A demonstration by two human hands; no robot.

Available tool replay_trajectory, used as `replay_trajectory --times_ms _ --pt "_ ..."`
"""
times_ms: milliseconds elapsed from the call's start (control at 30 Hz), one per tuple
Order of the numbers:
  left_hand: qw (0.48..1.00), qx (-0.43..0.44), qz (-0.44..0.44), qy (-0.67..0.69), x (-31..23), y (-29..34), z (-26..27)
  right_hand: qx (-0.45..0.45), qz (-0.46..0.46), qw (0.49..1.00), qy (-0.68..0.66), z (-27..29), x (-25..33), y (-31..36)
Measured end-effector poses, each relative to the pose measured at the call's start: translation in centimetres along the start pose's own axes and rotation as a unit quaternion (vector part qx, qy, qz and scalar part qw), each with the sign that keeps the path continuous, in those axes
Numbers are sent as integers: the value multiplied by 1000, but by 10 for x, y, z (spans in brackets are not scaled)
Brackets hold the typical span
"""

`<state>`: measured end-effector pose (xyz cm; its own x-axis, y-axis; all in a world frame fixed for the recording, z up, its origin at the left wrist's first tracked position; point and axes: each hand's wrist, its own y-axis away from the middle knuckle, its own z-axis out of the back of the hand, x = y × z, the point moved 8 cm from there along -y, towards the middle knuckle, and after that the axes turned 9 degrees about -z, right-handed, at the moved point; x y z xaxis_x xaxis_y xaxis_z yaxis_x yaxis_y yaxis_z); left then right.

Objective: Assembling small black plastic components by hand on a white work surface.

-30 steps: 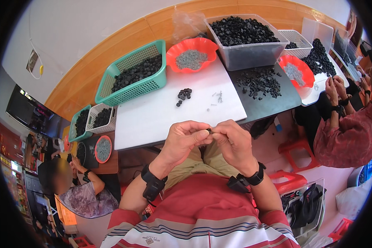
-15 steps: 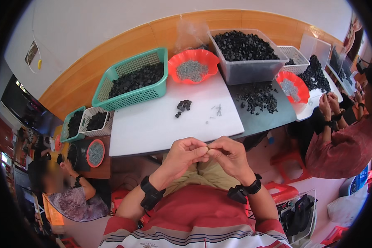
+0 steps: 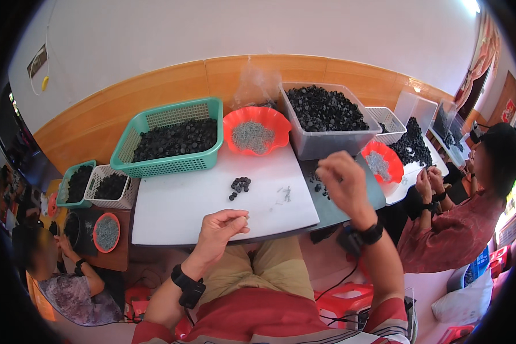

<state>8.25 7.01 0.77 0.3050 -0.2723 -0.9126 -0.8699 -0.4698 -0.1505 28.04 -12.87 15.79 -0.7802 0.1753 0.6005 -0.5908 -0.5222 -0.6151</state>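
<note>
My left hand [image 3: 223,229] hovers at the front edge of the white board [image 3: 172,212], thumb and fingertips pinched together; anything between them is too small to make out. Out to the right, my right hand [image 3: 347,182] is raised with curled fingers over small black parts [image 3: 321,186] on the dark tabletop, hiding much of that pile. Whether a piece sits in its fingertips does not show. On the white board lie a small cluster of black round parts [image 3: 241,184] and several loose grey screw-like pieces [image 3: 285,195].
Behind the board stand a green basket [image 3: 166,168] of black parts, a red scalloped bowl [image 3: 285,126] of grey pieces and a clear bin [image 3: 321,143] heaped with black parts. Another red bowl [image 3: 393,172] is at right. People work at left [image 3: 77,292] and right [image 3: 447,235].
My hands have come apart from their shared pinch. The right one has gone up and right to the black pile; the left has stayed near the board's edge. The view has tilted upward.
</note>
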Motion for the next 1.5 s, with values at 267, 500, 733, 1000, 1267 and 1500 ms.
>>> replay_trajectory --times_ms 267,500,733,1000,1267,1500 --pt "985 -62 -77 -145 -10 -25 35 72 -88 971 209 -6 -94 -118" --pt "970 -61 -119 -204 -8 -28 37 291 -173 914 223 -61 -170 -160" --pt "971 -75 -107 -200 -5 -26 37 325 -134 901 255 -88 -185 -177" --pt "980 -86 -98 -151 3 -27 47 301 -94 887 337 -78 -200 -196" --pt "977 -94 -103 -165 -1 -28 46 339 -87 863 364 -77 -208 -200" --pt "976 -95 -105 -164 -1 -28 47 426 -89 842 318 -71 -193 -200"
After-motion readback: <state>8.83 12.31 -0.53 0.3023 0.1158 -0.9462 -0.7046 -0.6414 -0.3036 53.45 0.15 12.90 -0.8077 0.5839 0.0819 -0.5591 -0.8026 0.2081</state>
